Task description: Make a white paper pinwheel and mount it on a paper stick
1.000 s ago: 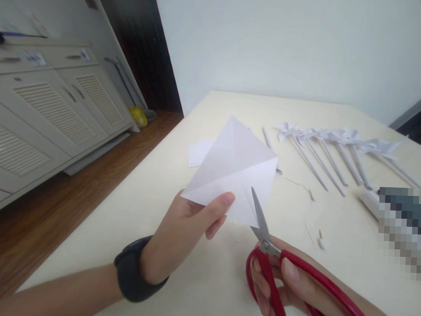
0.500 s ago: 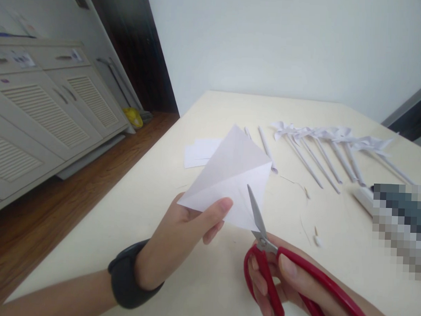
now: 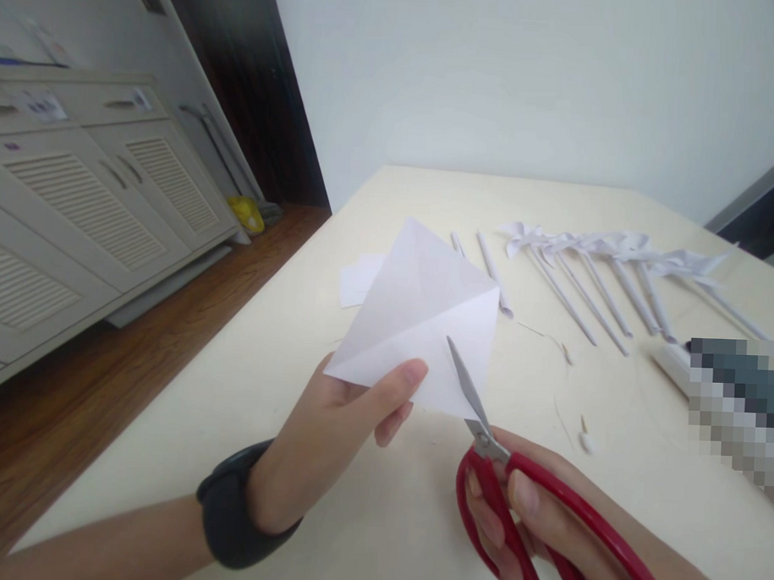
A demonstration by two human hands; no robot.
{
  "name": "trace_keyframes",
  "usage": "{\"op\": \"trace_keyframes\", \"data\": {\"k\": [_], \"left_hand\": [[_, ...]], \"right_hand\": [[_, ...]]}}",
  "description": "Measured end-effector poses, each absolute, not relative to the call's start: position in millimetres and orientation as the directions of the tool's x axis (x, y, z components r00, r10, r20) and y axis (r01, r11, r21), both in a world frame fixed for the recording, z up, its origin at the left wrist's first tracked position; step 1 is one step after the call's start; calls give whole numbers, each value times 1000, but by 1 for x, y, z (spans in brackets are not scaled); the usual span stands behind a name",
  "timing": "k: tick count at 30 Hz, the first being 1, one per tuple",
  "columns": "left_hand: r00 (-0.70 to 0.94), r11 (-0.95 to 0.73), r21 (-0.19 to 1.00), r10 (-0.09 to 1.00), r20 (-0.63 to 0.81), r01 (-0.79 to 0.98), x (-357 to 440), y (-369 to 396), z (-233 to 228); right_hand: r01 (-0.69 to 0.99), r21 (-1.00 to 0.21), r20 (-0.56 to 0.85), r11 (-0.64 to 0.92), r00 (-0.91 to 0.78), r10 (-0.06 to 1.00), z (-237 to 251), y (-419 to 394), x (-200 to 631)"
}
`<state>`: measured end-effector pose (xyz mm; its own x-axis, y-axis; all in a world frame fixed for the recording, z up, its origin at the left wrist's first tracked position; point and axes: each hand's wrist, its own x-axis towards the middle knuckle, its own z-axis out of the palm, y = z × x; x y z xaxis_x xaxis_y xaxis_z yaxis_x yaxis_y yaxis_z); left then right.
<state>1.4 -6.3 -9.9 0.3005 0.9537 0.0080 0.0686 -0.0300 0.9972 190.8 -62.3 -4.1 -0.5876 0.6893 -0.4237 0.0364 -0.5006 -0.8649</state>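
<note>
Red-handled scissors (image 3: 485, 442) sit astride the corner of a creased paper square (image 3: 418, 291)

Head view: The left hand (image 3: 341, 419), with a black band (image 3: 240, 505) on its wrist, pinches the square along its lower-left edge, thumb on top, holding it above the desk (image 3: 416, 189). The right hand (image 3: 560, 526) grips the scissors by their handles, blades apart. In the last half second the square's top corner swings slightly left, and the upper blade tips left with it; both grips stay the same. The blades remain at the corner nearest the wearer, one over the paper's face, so this looks like lining up rather than cutting; no cut is clearly visible. Beyond lie loose paper sheets (image 3: 357, 282), a rolled paper tube (image 3: 494, 273) and a row of paper pinwheels (image 3: 585, 244).
</note>
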Motion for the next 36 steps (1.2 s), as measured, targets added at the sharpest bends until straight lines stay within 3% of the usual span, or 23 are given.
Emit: {"op": "trace_keyframes", "data": {"k": [14, 26, 32, 36], "left_hand": [[403, 2, 994, 914, -48, 114, 2, -6, -6], [438, -18, 983, 896, -66, 185, 3, -8, -5], [431, -4, 981, 899, -81, 193, 3, -6, -3], [443, 18, 980, 890, -107, 200, 3, -6, -2]], "right_hand": [[121, -904, -405, -411, -555, 727, 0, -61, 194], [88, -886, -426, -455, -539, 726, 10, -59, 195], [20, -914, -352, -404, -532, 770, -17, -66, 192], [-13, -889, -369, -457, -570, 734, -26, -68, 190]]}}
